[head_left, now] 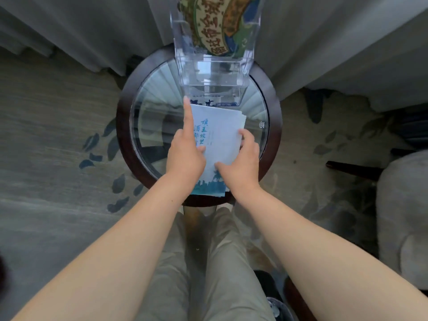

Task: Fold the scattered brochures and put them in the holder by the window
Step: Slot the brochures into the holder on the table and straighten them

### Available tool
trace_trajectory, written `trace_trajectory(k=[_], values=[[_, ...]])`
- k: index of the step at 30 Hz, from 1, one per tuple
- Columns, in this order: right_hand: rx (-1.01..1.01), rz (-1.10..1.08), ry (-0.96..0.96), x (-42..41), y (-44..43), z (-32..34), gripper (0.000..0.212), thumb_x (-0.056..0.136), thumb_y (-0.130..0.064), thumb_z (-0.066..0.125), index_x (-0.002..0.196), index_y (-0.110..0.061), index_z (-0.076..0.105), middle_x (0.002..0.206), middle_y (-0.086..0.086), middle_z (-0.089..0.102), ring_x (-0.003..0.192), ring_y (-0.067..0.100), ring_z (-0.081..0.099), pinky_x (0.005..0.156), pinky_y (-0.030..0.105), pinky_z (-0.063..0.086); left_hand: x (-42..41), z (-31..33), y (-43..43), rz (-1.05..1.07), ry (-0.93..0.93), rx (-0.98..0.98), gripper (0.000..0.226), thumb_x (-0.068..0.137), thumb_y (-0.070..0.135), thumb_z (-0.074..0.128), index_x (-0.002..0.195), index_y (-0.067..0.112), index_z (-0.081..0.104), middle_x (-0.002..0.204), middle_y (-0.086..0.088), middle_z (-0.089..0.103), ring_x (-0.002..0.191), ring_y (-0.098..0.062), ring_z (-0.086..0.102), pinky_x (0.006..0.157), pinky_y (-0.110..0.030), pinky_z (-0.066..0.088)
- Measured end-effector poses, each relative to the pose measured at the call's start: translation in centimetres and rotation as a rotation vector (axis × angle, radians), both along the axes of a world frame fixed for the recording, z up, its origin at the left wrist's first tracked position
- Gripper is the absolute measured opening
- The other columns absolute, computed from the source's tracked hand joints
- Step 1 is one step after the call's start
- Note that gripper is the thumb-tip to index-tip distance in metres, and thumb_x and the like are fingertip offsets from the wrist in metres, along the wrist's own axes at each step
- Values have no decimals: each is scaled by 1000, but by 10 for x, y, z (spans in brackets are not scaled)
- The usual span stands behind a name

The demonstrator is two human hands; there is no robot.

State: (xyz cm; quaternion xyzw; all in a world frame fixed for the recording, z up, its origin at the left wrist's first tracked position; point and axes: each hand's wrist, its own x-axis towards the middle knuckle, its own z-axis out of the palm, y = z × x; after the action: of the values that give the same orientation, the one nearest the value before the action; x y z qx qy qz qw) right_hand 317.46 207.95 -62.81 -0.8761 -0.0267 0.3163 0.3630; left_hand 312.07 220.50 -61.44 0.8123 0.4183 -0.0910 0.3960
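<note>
A folded white brochure [223, 135] with blue print lies on the round glass table [148, 107], its layers fanned at the right edge. My left hand [186, 154] rests on its left side, index finger stretched along the left edge toward the far corner. My right hand [243, 163] grips the right edge, thumb on top and fingers curled around the side. Just beyond the brochure stands a clear acrylic holder [213, 75] with a colourful map brochure [222, 24] in its upper tier.
Grey curtains [92, 31] hang behind the table. The table has a dark wooden rim [122, 126]. Patterned carpet lies to the left, an upholstered chair [403, 216] to the right. My legs are below the table's near edge.
</note>
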Motion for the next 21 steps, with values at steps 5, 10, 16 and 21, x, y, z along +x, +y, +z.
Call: trace_trajectory(k=[5,10,16,21], values=[[-36,173,-108,32,11,51,137,78,-14,83,154,-42,-27,123,0,32,93,11,42,81,24,43,22,46,21,-32,-95,-5,116,91,8,71,156,51,-14,120,-3,58,101,-15,54,82,-31,41],[4,311,-292,60,34,109,132,82,-10,79,143,-66,-24,116,5,32,85,28,58,75,45,57,47,105,47,-79,-243,123,106,81,3,79,153,41,12,123,-4,54,108,-22,55,84,-39,48],[81,247,-534,91,65,168,82,79,10,67,133,-37,28,128,8,22,99,33,51,74,45,61,73,166,63,-184,-282,346,69,83,0,69,141,28,45,116,-11,47,94,-36,57,74,-48,54],[57,333,-593,114,79,198,58,81,14,59,122,-24,45,115,6,40,96,28,50,77,45,57,89,195,72,-180,-352,526,34,85,-2,68,114,14,64,113,-11,46,78,-24,46,57,-34,36]])
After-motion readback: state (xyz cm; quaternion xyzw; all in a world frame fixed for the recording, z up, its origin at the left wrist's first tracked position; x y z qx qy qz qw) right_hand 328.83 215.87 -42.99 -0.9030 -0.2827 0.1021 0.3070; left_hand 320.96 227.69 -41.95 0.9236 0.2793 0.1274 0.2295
